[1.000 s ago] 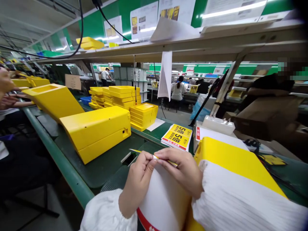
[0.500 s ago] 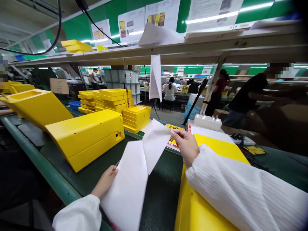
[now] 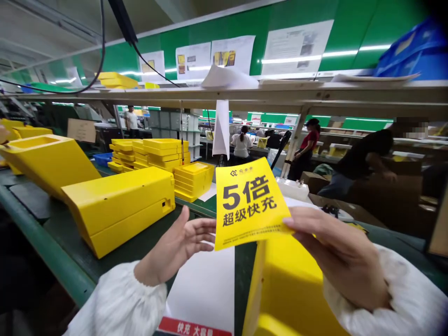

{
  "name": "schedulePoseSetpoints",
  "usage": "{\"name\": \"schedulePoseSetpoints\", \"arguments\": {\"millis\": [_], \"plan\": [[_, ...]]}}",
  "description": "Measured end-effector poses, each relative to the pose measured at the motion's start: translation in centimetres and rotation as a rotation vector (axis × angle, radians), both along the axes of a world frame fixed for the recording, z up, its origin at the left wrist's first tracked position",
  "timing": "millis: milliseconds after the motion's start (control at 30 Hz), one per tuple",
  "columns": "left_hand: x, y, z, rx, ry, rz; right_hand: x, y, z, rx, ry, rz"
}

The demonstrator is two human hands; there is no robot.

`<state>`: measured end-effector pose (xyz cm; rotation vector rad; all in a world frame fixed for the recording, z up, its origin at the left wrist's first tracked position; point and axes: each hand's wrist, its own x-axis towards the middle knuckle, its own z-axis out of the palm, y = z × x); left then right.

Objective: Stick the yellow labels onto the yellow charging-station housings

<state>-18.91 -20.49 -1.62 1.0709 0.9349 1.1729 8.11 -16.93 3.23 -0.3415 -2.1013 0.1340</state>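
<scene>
Up in front of me is a yellow label [image 3: 250, 200] with large black characters, its printed face towards me. Its lower right corner is pinched in my right hand [image 3: 339, 254]. My left hand [image 3: 171, 249] is at the label's left edge, fingers stretched out and thumb raised apart; whether the fingertips touch the edge I cannot tell. Below the label, a white sheet [image 3: 206, 284] with a red printed strip at its near end lies on the dark green work surface. A large yellow housing [image 3: 290, 275] stands beneath my right hand, partly hidden by it and the label.
Another yellow housing [image 3: 122, 205] lies at left, with a tilted one [image 3: 52, 163] beyond it. Several stacked yellow trays [image 3: 164, 149] stand behind. A shelf [image 3: 168, 96] crosses above, holding a blue bin [image 3: 413, 51]. Co-workers are in the background, one bending [image 3: 367, 154] at right.
The right hand has brought the sheet it held round, so its yellow printed face now shows. The left hand has let go of the white sheet, which now lies lower down, and has risen beside the label.
</scene>
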Motion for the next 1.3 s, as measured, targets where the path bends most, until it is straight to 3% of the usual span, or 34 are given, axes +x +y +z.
{"name": "schedulePoseSetpoints", "arguments": {"millis": [100, 200, 267, 400, 467, 533, 667, 800, 900, 1067, 1300], "plan": [[4.1, 0.4, 2.5, 0.015, -0.147, -0.04, 2.6, -1.2, -0.9, 0.129, -0.106, -0.043], [7.2, 1.7, 3.0, 0.134, -0.112, -0.013, 4.8, -2.3, -1.3, 0.185, -0.117, -0.18], [9.0, 2.6, 3.2, 0.264, -0.049, -0.046, 6.0, -2.9, -1.6, 0.117, -0.048, -0.318], [12.0, 4.3, 3.8, 0.478, 0.119, -0.029, 7.8, -2.6, -2.2, -0.314, 0.361, -0.57], [13.0, 5.4, 3.9, 0.523, 0.174, 0.071, 8.4, -1.7, -2.4, -0.623, 0.561, -0.526], [13.7, 6.5, 3.7, 0.458, 0.208, 0.138, 8.9, -0.7, -2.7, -0.878, 0.701, -0.422], [14.4, 8.4, 2.6, 0.292, 0.2, 0.041, 9.6, 0.3, -3.0, -1.138, 0.818, -0.315], [14.4, 8.9, 1.8, 0.18, 0.174, -0.062, 10.1, 0.0, -3.2, -1.299, 0.756, -0.332], [14.0, 8.7, 1.7, 0.071, 0.184, -0.13, 10.2, -0.5, -3.5, -1.353, 0.669, -0.426], [12.9, 8.2, 0.6, 0.07, 0.252, -0.203, 9.8, -1.6, -4.4, -1.405, 0.545, -0.488], [12.6, 8.0, -1.8, -0.027, 0.29, -0.22, 9.4, -2.6, -6.0, -1.52, 0.631, -0.519]]}}
